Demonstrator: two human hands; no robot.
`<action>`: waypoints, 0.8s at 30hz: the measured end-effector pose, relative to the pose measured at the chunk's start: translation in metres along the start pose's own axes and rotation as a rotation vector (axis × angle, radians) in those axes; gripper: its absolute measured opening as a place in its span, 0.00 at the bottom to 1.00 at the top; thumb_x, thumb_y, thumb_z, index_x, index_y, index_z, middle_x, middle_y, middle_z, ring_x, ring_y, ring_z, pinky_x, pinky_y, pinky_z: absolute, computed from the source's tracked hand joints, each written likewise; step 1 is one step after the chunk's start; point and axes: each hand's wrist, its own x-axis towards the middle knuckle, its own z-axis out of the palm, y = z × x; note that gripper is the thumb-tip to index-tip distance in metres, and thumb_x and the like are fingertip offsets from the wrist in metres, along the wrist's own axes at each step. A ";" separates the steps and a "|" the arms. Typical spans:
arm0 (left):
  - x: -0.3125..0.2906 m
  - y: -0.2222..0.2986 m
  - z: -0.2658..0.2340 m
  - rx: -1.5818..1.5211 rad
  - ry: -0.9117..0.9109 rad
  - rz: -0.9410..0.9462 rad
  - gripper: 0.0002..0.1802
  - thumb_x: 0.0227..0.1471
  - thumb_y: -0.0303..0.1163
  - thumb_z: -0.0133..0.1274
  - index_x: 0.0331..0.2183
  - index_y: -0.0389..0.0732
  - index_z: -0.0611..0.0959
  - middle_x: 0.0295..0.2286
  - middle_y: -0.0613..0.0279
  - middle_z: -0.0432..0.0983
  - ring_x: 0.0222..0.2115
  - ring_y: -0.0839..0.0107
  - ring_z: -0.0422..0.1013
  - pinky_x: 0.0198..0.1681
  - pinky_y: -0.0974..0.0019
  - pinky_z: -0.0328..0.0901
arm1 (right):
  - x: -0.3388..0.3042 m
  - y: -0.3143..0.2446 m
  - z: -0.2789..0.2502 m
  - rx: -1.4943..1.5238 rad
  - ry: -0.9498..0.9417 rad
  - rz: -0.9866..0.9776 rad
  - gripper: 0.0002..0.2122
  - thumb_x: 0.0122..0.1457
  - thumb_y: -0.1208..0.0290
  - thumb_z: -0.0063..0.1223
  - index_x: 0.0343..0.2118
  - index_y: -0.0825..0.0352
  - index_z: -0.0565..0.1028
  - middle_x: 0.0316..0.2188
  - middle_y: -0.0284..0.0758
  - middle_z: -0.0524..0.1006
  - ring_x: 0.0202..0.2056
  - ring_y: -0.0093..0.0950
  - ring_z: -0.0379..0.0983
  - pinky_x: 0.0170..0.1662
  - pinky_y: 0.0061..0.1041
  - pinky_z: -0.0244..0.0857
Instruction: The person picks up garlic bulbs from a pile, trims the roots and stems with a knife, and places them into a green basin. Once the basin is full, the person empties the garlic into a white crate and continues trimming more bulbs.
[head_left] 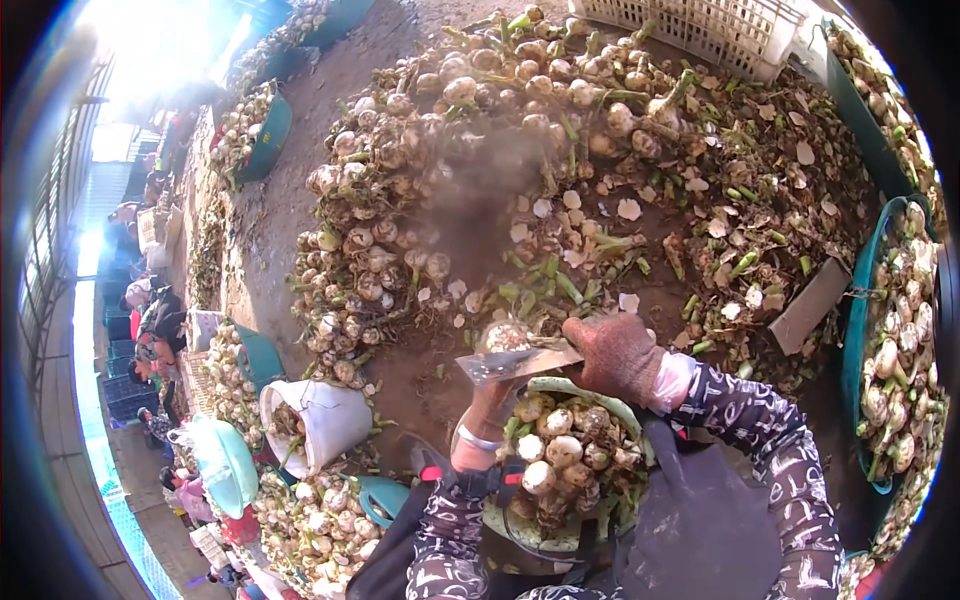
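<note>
My right hand (612, 355), in a brown knit glove, is closed round the handle end of a broad-bladed knife (512, 363). The blade points left and lies across the front of my left hand (484, 412), which wears a similar glove and a pale bracelet. Just beyond the blade shows a garlic bulb (507, 334), gripped by my left hand; the blade hides most of those fingers. Below both hands, between my legs, stands a pale green tub (494, 520) holding several garlic bulbs (565, 452), some with white cut faces.
A large heap of untrimmed garlic (375, 265) spreads ahead, with cut stems and peelings (740, 230) to the right. A white bucket (335, 420) lies tilted at left. A teal tub of bulbs (857, 340) stands right, a white crate (700, 35) far ahead. Other people (160, 330) sit far left.
</note>
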 end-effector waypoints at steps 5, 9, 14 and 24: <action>-0.007 -0.013 0.019 -0.332 0.044 -0.071 0.26 0.50 0.48 0.54 0.38 0.32 0.77 0.34 0.62 0.74 0.34 0.73 0.71 0.33 0.69 0.67 | -0.006 0.026 0.017 0.002 0.005 0.004 0.17 0.44 0.54 0.60 0.25 0.64 0.70 0.18 0.40 0.74 0.24 0.41 0.74 0.26 0.38 0.65; -0.011 -0.010 0.016 -0.521 0.052 -0.220 0.27 0.43 0.46 0.62 0.38 0.34 0.76 0.34 0.62 0.74 0.35 0.75 0.71 0.39 0.73 0.66 | -0.005 0.044 0.044 -0.015 0.024 0.014 0.18 0.44 0.53 0.60 0.25 0.64 0.71 0.19 0.41 0.74 0.24 0.42 0.74 0.26 0.37 0.66; -0.023 0.081 0.050 -0.015 -0.207 0.061 0.34 0.34 0.31 0.66 0.45 0.36 0.71 0.38 0.63 0.73 0.40 0.75 0.70 0.46 0.70 0.65 | -0.032 0.114 -0.009 -0.100 -0.080 0.644 0.18 0.48 0.54 0.56 0.29 0.67 0.77 0.28 0.49 0.77 0.31 0.45 0.75 0.35 0.39 0.69; 0.011 0.039 0.024 -0.050 0.349 0.271 0.36 0.38 0.37 0.67 0.47 0.38 0.68 0.39 0.61 0.71 0.41 0.68 0.69 0.46 0.65 0.67 | -0.049 0.081 0.025 0.163 0.041 0.529 0.16 0.51 0.53 0.52 0.31 0.63 0.77 0.24 0.47 0.76 0.30 0.48 0.73 0.35 0.41 0.68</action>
